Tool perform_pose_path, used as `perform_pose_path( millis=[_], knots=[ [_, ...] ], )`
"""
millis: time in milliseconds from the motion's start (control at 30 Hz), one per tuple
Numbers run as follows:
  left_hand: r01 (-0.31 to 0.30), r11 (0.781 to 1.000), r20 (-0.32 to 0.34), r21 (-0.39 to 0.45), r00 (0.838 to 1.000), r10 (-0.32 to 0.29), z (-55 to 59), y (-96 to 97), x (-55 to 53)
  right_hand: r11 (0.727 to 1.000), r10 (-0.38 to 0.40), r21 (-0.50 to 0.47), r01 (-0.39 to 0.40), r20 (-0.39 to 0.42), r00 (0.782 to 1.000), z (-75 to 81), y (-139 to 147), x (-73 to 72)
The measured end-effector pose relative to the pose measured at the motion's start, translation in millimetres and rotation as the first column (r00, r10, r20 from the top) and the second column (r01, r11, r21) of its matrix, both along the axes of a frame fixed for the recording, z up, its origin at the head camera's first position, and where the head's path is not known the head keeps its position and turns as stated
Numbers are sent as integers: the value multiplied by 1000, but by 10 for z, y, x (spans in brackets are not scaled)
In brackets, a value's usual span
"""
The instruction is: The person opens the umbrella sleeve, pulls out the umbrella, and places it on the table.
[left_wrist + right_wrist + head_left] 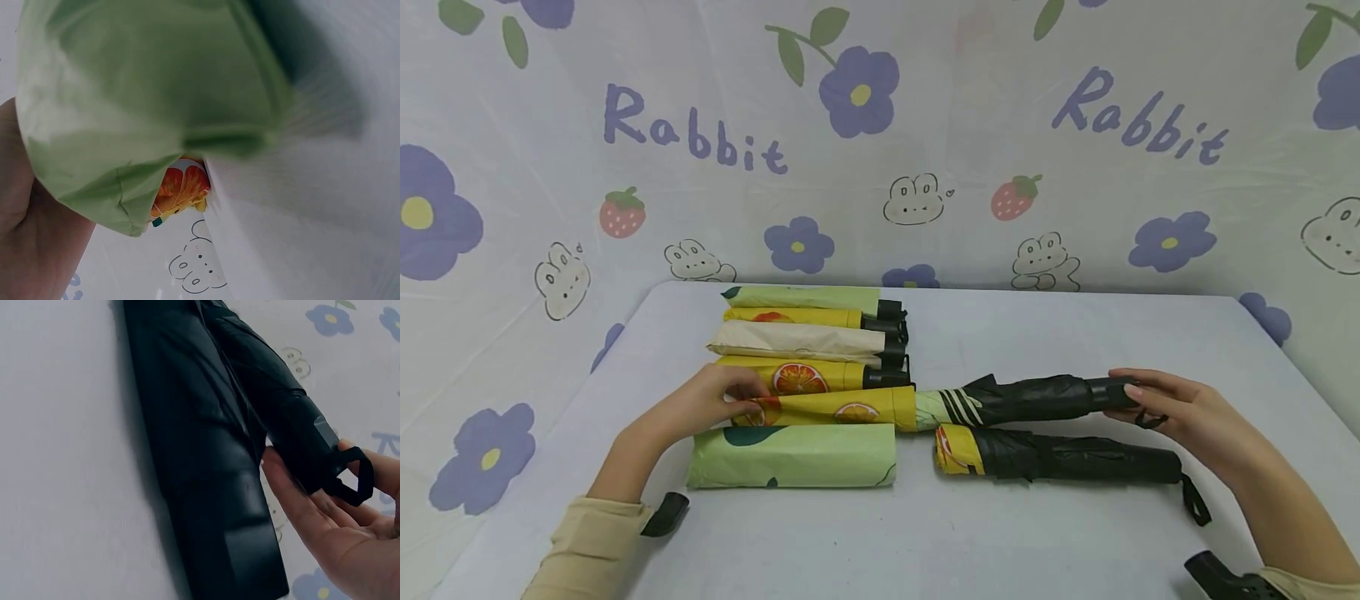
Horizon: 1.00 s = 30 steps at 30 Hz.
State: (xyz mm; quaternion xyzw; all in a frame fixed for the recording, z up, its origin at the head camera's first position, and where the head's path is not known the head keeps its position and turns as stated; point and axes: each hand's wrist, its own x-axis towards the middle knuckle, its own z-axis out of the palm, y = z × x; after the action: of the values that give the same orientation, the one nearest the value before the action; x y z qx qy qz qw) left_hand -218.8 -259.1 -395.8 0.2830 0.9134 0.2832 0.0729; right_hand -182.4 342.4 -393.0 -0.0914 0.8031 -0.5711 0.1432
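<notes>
A yellow sleeve with orange-slice prints [880, 407] lies across the middle of the table. My left hand [718, 404] pinches its left end. At the sleeve's right mouth sits the green, striped tip of a folded black umbrella [1037, 400]. My right hand [1187, 417] grips this umbrella's handle [312, 450], near its wrist strap [362, 481]. Just in front lies a second folded black umbrella [1082, 458] with a yellow orange-print end. A flat green sleeve [820, 457] lies left of it and fills much of the left wrist view.
Behind the yellow sleeve, several sleeved umbrellas lie in a row, including a cream one [805, 340] and a green one [812, 297], black handles to the right. The white table [925, 542] meets a patterned cloth [955, 125] at the back.
</notes>
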Motion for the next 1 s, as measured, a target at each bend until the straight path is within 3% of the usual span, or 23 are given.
perform_pose_path(
  millis=[467,767,1000],
  knots=[
    [27,1000,-42,16,999,-26,13,-61,30,1000,4,19,-5,66,998,-153,292,70],
    [-9,1000,-5,-15,1000,9,24,-40,21,997,63,50,-65,49,997,-251,367,94],
    [-5,1000,-4,-10,1000,5,41,-23,34,974,12,225,-18,27,1000,-222,364,106]
  ],
)
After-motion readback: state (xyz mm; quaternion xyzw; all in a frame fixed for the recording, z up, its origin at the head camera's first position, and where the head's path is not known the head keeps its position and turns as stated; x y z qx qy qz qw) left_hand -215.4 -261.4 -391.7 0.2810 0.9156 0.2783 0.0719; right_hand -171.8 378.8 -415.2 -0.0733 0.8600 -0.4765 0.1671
